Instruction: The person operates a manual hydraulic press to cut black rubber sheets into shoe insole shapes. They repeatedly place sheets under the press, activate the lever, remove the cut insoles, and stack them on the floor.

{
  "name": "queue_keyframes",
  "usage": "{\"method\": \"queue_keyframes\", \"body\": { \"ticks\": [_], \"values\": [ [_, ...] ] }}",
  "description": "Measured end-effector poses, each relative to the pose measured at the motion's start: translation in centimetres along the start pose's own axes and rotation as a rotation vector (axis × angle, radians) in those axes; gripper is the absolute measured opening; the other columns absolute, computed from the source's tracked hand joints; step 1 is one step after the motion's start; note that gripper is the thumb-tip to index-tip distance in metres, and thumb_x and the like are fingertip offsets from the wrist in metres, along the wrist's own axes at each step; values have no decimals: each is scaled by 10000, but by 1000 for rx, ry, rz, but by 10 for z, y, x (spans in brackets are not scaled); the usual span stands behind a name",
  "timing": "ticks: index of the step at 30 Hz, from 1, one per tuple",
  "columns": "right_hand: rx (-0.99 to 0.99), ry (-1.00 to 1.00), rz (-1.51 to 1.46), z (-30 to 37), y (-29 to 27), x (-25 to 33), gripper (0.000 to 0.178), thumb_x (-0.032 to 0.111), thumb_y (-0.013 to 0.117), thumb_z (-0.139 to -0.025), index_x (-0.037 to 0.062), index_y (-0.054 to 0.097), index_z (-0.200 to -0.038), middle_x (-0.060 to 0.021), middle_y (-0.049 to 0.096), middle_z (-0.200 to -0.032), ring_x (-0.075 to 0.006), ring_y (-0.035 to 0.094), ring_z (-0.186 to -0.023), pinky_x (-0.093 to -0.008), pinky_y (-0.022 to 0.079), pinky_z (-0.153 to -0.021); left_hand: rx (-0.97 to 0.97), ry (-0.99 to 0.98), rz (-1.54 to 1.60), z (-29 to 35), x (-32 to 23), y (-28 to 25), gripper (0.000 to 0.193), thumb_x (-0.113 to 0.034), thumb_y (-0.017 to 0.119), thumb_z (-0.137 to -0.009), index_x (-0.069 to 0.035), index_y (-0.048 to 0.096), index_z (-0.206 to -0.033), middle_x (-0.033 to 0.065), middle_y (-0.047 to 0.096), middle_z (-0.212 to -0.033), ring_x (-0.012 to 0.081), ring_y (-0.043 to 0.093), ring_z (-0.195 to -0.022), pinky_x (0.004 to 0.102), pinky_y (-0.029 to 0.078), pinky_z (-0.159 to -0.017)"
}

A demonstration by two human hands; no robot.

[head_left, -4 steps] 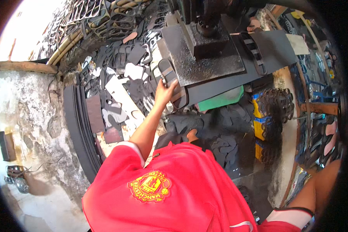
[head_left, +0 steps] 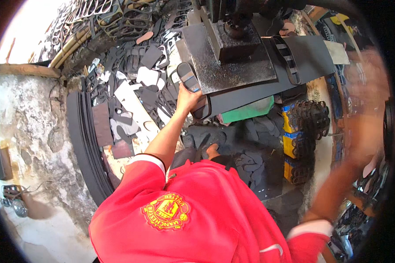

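My left hand (head_left: 187, 99) is closed around the middle of a sole-shaped metal cutting die (head_left: 187, 73), which has a dark rim and crossbars. The die lies beside the left edge of a heavy black press plate (head_left: 239, 81). A black sheet (head_left: 314, 59) extends under the plate and out to the right. On its right part rests a second sole-shaped cutting die (head_left: 288, 61), apart from both hands. My right hand (head_left: 368, 81) is raised at the far right and smeared by motion, so its fingers do not show clearly.
Black offcuts (head_left: 149, 59) are heaped left of the press. Stacked dark sheets (head_left: 85, 140) lean by the stained wall (head_left: 35, 114). A green piece (head_left: 248, 109) lies below the press sheet. Yellow-and-blue boxes (head_left: 289, 144) with dark loops stand at right. A bare foot (head_left: 212, 151) is below.
My right arm has swung up and forward along the right side, bringing the blurred hand into view. My left hand stays on the die by the press, its grip slightly shifted.
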State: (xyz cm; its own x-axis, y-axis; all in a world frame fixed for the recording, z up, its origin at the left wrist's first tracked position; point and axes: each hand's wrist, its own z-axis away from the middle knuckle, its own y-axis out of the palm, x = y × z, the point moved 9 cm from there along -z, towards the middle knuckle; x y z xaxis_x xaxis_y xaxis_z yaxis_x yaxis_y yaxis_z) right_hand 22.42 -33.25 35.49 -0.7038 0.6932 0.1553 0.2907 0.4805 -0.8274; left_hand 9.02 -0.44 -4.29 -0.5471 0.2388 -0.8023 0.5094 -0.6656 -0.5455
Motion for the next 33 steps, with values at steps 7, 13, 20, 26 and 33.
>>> {"method": "queue_keyframes", "body": {
  "ticks": [7,13,20,26,33],
  "values": [
    [580,155,-39,189,272,11,793,499,693,-929,46,418,-1520,-297,422,-1511,-460,395,-1415,-545,329,-1177,201,-185,990,6,29,-22,475,-237,714,-843,-32,587,-1252,67,645,-1132,212,647,-1013,442,575,-840],
    [846,355,-25,197,284,21,912,444,716,-934,128,235,-1642,-204,201,-1695,-414,210,-1555,-555,246,-1235,48,157,1196,31,-20,-184,713,-213,651,-823,-52,405,-1473,143,569,-1354,270,584,-1250,501,518,-1042],
    [362,669,-1079,124,198,126,599,240,797,-918,15,509,-1392,-172,669,-1287,-259,654,-1181,-374,517,-960,382,798,-348,143,-128,-86,1034,-192,892,-666,-34,326,-1517,234,561,-1308,400,553,-1238,464,443,-1061],
    [113,1158,-596,250,199,62,458,284,736,-917,27,618,-1277,-266,715,-1108,-441,681,-1084,-481,539,-922,624,759,-80,182,-90,67,892,-123,814,-781,-19,299,-1503,298,554,-1368,446,613,-1217,475,512,-995],
    [-397,1452,-1131,415,201,54,461,335,784,-900,30,677,-1229,-110,747,-1135,-337,697,-1024,-461,556,-891,1011,1021,-148,272,-80,115,954,-164,853,-687,-57,369,-1502,238,583,-1358,423,607,-1223,499,518,-1003]
  ]
}}
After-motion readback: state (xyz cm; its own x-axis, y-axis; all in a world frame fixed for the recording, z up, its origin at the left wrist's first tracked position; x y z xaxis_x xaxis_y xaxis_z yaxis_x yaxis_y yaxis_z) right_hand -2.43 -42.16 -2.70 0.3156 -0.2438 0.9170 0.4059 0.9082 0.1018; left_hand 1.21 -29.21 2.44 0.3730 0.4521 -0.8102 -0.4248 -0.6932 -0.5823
